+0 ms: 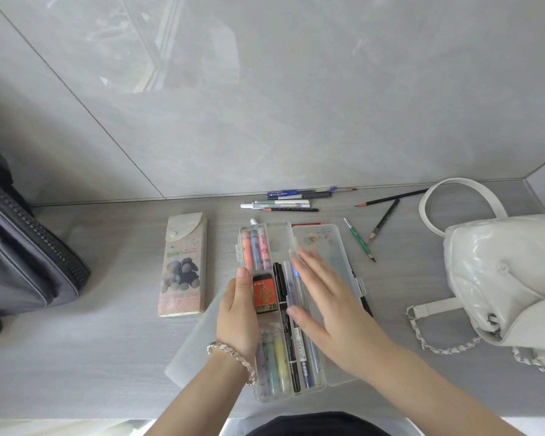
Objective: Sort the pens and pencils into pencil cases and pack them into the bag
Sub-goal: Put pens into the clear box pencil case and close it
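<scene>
A clear plastic pencil case (272,234) lies open on the grey table, holding pastel highlighters, a black marker (284,313), a blue pen and an orange 2B lead box (265,294). My left hand (237,313) rests on the case's left edge, thumb at the rim. My right hand (320,297) lies flat, fingers spread, on the case's open lid (334,247). A bear-printed "Smile's" pencil case (183,265) lies shut to the left. Loose pens (283,201) and pencils (383,220) lie by the wall. A white quilted bag (504,278) sits on the right.
A dark grey zippered bag (29,259) sits at the far left. A frosted translucent sheet (199,344) lies under the clear case. A green pencil (359,240) lies right of the lid. The tiled wall rises just behind the loose pens.
</scene>
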The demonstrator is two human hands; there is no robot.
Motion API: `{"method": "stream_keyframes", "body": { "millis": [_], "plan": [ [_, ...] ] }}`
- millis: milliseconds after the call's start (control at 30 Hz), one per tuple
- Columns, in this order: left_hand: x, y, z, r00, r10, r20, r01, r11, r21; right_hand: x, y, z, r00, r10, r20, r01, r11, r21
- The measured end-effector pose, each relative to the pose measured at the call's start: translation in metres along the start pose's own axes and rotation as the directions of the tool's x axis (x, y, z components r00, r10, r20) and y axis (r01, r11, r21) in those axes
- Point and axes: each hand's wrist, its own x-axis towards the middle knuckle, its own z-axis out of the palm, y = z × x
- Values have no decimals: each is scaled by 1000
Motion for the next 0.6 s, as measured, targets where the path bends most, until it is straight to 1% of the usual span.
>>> {"method": "stream_keyframes", "body": {
  "millis": [67, 100, 167, 233, 367, 467, 600],
  "plan": [
    [0, -1, 0, 1000, -10, 8, 10, 1000, -10, -4, -2, 0, 1000, -16, 21, 17, 999, -28],
    [1, -2, -1, 1000, -10, 12, 10, 1000, -11, -4, -2, 0, 999, -40, -1, 40, 998, -39],
    [2, -2, -2, 1000, 4, 9, -4, 1000, -5, 0, -2, 1, 991, -97, -90, 91, 993, -68],
    [3, -1, -2, 999, 52, 16, -52, 998, 25, 9, -1, -1, 982, -117, -151, 99, 988, -119],
    [4, 4, -2, 987, 160, 22, -161, 985, 57, 22, -2, -4, 967, -172, -190, 105, 942, -318],
    [8, 3, -4, 981, 192, 13, -192, 980, 43, 21, -2, -1, 961, -193, -200, 128, 946, -298],
    [8, 0, -3, 992, 125, -20, -125, 992, 10, 15, 2, 2, 956, -232, -179, 174, 942, -288]
  ]
}}
